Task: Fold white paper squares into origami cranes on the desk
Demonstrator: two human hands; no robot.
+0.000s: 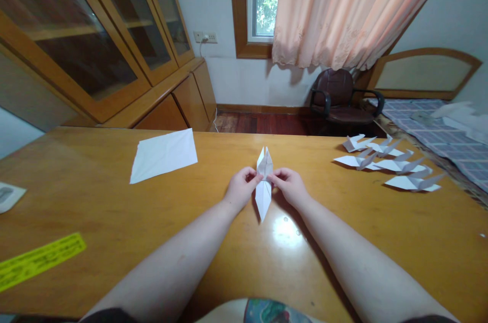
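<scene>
Both forearms reach forward and converge; the left hand (241, 188) and right hand (292, 186) face each other, wrists low over the desk (114, 221). The grip on each side is a narrow pinch, thumb and fingers holding opposite sides of the folded white paper (263, 200) near its middle. Its twin tips point toward the desk's far edge, near them. Wood shows on both sides, out to a white sheet (165, 155) leftward and folded paper birds (409, 182) rightward, both well apart from the hands.
</scene>
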